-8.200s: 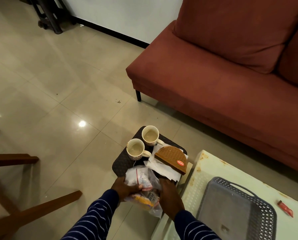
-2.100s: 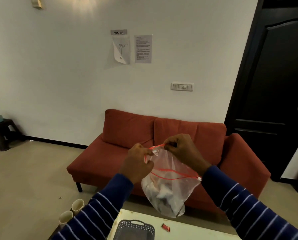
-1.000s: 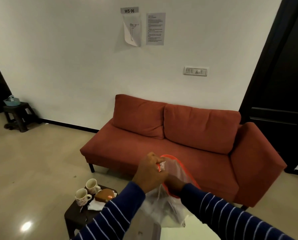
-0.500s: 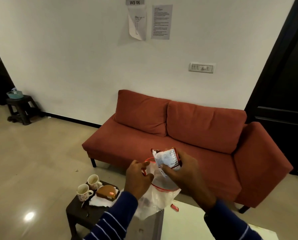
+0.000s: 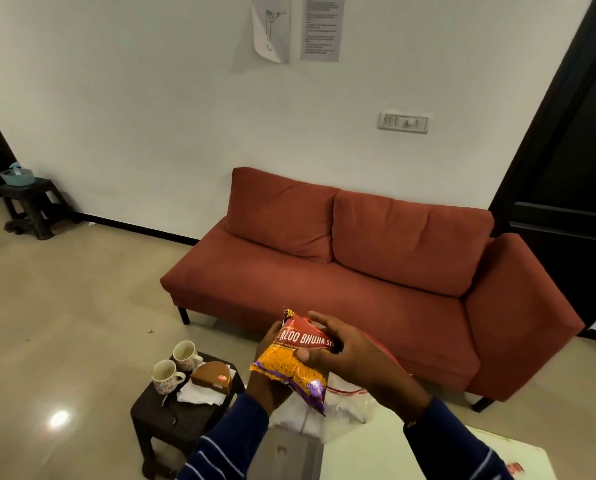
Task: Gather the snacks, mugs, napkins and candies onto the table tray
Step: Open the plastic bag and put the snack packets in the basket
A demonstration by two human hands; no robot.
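Holding the snack packet (image 5: 298, 358) up at chest height, I have both hands on it: my right hand (image 5: 355, 358) is closed over its upper right side, thumb across the front and fingers (image 5: 319, 318) curled over the top edge, while my left hand (image 5: 267, 379) cups it from behind and below, so the print faces me and I can read what it is before setting it down. Below the packet hangs a clear bag (image 5: 338, 405) with a red seal, slack and collapsed; I cannot tell which hand, if either, has hold of it. It droops over the near left corner of the desk (image 5: 376, 452), where the grey tray (image 5: 289, 452) shows only as a blurred edge directly under my hands, which I judge is why the packet is held here: a short drop puts it in. A small red candy (image 5: 514, 467) lies near the desk's right edge, not yet gathered.

Left of the desk, on a low dark stool (image 5: 171, 415), two mugs (image 5: 177, 363) stand side by side at the far left corner. Beside them a brown wedge-shaped holder (image 5: 213, 377) rests on the white napkins (image 5: 196, 394), likely weighting them. All of these are yet to move. Beyond, a red sofa (image 5: 358, 271) stands against the wall.
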